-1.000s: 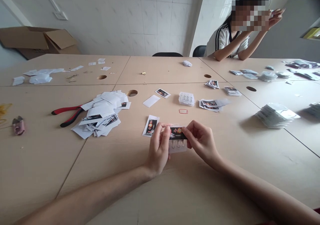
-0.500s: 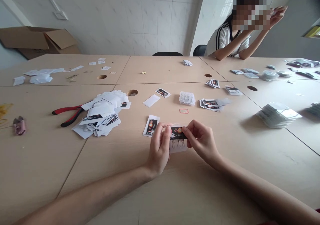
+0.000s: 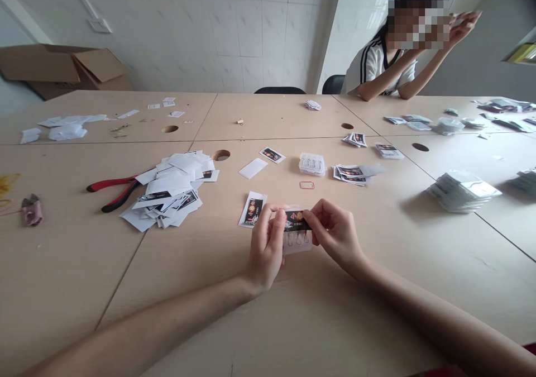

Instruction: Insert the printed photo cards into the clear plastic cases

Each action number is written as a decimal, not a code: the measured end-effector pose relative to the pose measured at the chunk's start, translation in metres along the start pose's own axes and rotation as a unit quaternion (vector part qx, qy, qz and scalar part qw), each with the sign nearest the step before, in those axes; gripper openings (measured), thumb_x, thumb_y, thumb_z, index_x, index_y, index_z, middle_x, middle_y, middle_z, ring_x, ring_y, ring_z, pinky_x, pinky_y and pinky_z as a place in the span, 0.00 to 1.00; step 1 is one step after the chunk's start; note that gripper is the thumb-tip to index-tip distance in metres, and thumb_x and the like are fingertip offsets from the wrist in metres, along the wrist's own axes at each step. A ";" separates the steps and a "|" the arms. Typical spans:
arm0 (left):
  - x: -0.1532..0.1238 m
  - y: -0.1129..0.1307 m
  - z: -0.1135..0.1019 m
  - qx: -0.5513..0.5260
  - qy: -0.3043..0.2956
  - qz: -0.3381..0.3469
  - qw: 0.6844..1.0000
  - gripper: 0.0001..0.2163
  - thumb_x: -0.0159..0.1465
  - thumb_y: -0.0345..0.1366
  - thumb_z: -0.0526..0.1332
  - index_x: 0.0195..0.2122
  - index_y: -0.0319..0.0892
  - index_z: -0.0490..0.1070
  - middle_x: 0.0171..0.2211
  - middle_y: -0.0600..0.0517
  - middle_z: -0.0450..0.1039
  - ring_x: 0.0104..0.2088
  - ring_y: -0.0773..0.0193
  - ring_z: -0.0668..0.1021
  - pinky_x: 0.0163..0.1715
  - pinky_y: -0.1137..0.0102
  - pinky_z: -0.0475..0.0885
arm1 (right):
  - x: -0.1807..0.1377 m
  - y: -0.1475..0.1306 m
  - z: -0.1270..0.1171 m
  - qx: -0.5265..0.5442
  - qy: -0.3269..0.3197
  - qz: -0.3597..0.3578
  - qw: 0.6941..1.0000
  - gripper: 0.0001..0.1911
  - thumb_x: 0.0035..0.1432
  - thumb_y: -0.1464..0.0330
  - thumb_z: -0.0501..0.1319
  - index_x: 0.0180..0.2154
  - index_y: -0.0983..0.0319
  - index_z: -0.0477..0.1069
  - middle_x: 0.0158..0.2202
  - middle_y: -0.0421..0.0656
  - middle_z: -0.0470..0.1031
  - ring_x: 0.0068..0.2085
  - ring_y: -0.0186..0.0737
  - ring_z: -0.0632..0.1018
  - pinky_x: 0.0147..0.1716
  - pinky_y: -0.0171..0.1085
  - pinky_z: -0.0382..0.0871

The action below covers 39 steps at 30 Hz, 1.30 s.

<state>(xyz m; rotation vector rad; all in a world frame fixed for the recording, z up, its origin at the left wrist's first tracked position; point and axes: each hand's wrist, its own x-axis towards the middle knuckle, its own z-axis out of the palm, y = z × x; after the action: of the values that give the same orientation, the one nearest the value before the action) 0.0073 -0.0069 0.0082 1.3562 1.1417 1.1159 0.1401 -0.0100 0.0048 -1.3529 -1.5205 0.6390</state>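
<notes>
Black card [image 3: 297, 220] — left hand [image 3: 265, 248], right hand [image 3: 335, 234] still pinching.

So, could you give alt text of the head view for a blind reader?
The left hand and right hand pinch a clear packet of small hooks with a black label above a pale table. Nearby lie a printed card, a heap of white papers and red-handled pliers; a seated person faces them across the table.

Pliers [image 3: 113, 191] lie just left of a paper heap [image 3: 167, 190] on the table [image 3: 62, 265], well left of the left hand [image 3: 266, 248].
</notes>
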 end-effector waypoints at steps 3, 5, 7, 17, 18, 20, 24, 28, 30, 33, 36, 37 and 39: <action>0.000 -0.001 0.000 -0.002 0.001 0.004 1.000 0.11 0.59 0.44 0.48 0.34 0.44 0.62 0.18 0.58 0.57 0.12 0.75 0.63 0.06 0.82 0.54 | 0.000 0.000 0.000 -0.002 0.001 -0.003 1.000 0.12 0.53 0.66 0.53 0.21 0.62 0.57 0.14 0.34 0.58 0.16 0.26 0.62 0.14 0.28 0.54; 0.000 -0.001 0.000 0.001 0.002 0.008 1.000 0.11 0.59 0.44 0.48 0.34 0.44 0.62 0.19 0.58 0.58 0.13 0.75 0.63 0.06 0.82 0.55 | 0.001 0.001 0.001 -0.001 0.004 -0.003 1.000 0.12 0.53 0.66 0.53 0.21 0.62 0.57 0.14 0.34 0.58 0.16 0.26 0.62 0.14 0.28 0.54; 0.001 -0.001 0.000 0.003 -0.001 0.008 1.000 0.11 0.59 0.45 0.48 0.34 0.44 0.62 0.19 0.58 0.57 0.13 0.75 0.63 0.06 0.82 0.55 | 0.001 0.001 0.001 0.000 0.004 -0.001 1.000 0.12 0.53 0.65 0.53 0.21 0.62 0.57 0.14 0.34 0.58 0.16 0.26 0.62 0.14 0.27 0.54; 0.000 -0.001 0.000 0.005 -0.002 0.007 1.000 0.10 0.60 0.44 0.48 0.34 0.45 0.62 0.20 0.58 0.58 0.13 0.75 0.64 0.06 0.82 0.55 | 0.002 0.000 0.001 0.018 -0.007 0.015 1.000 0.12 0.53 0.65 0.53 0.21 0.62 0.57 0.14 0.34 0.58 0.16 0.27 0.62 0.15 0.28 0.54; 0.000 -0.001 0.000 0.005 -0.005 0.006 1.000 0.10 0.60 0.44 0.47 0.34 0.45 0.61 0.20 0.58 0.58 0.14 0.74 0.64 0.06 0.82 0.55 | 0.002 0.000 0.001 0.022 -0.008 0.018 1.000 0.12 0.53 0.65 0.53 0.21 0.62 0.57 0.14 0.34 0.58 0.16 0.27 0.62 0.15 0.28 0.54; 0.000 0.000 0.000 0.007 -0.009 0.007 1.000 0.10 0.60 0.44 0.47 0.35 0.45 0.61 0.19 0.58 0.57 0.14 0.74 0.65 0.06 0.82 0.55 | 0.002 0.000 0.001 0.031 -0.007 0.023 0.999 0.12 0.53 0.64 0.54 0.21 0.62 0.57 0.15 0.34 0.58 0.16 0.27 0.62 0.15 0.28 0.54; 0.000 0.000 -0.001 0.016 -0.010 0.012 1.000 0.10 0.60 0.44 0.47 0.35 0.45 0.61 0.20 0.58 0.56 0.14 0.74 0.65 0.06 0.82 0.56 | 0.001 0.001 0.003 0.047 0.005 0.026 0.999 0.13 0.52 0.63 0.54 0.21 0.62 0.57 0.16 0.34 0.57 0.16 0.26 0.62 0.14 0.28 0.55; 0.001 -0.001 -0.001 0.021 -0.010 0.016 1.000 0.10 0.60 0.44 0.47 0.35 0.46 0.61 0.20 0.58 0.57 0.14 0.74 0.64 0.06 0.82 0.56 | 0.001 0.001 0.003 0.059 0.003 0.036 0.998 0.13 0.52 0.63 0.55 0.21 0.62 0.58 0.15 0.34 0.58 0.16 0.27 0.63 0.14 0.28 0.56; 0.001 -0.001 -0.001 0.025 -0.008 0.021 0.999 0.09 0.60 0.44 0.47 0.35 0.46 0.61 0.20 0.58 0.58 0.13 0.74 0.64 0.06 0.82 0.56 | 0.001 0.000 0.002 0.078 -0.005 0.047 0.996 0.13 0.52 0.62 0.55 0.21 0.63 0.58 0.15 0.34 0.59 0.16 0.27 0.64 0.14 0.27 0.57; 0.001 -0.001 -0.001 0.029 -0.008 0.022 0.999 0.09 0.60 0.43 0.47 0.35 0.46 0.61 0.20 0.58 0.57 0.14 0.74 0.65 0.06 0.82 0.57 | 0.002 -0.002 0.001 0.116 -0.021 0.066 0.991 0.14 0.51 0.61 0.55 0.21 0.63 0.59 0.14 0.34 0.60 0.15 0.27 0.65 0.13 0.27 0.57; 0.000 -0.001 -0.001 0.025 -0.011 0.013 1.000 0.09 0.60 0.44 0.47 0.34 0.46 0.61 0.20 0.57 0.58 0.14 0.74 0.65 0.06 0.82 0.57 | 0.003 -0.003 0.000 0.134 -0.029 0.079 0.987 0.15 0.50 0.60 0.56 0.20 0.63 0.58 0.14 0.34 0.60 0.14 0.27 0.65 0.13 0.27 0.57; 0.000 -0.002 -0.001 0.024 -0.011 0.013 1.000 0.10 0.60 0.44 0.47 0.34 0.46 0.61 0.20 0.57 0.59 0.14 0.74 0.64 0.05 0.82 0.57 | 0.003 -0.002 0.000 0.136 -0.031 0.082 0.987 0.15 0.50 0.60 0.56 0.20 0.63 0.58 0.13 0.34 0.60 0.14 0.27 0.65 0.13 0.27 0.57; 0.000 -0.002 0.000 0.023 -0.007 0.014 1.000 0.10 0.60 0.44 0.47 0.35 0.46 0.61 0.21 0.57 0.59 0.14 0.73 0.65 0.05 0.82 0.57 | 0.004 -0.001 -0.001 0.132 -0.029 0.087 0.987 0.16 0.49 0.59 0.57 0.19 0.62 0.58 0.12 0.34 0.60 0.14 0.27 0.64 0.13 0.27 0.56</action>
<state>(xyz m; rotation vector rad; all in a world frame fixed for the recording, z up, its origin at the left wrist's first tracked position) 0.0068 -0.0064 0.0066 1.4177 1.1468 1.1051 0.1408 -0.0062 0.0070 -1.2795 -1.3181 0.9603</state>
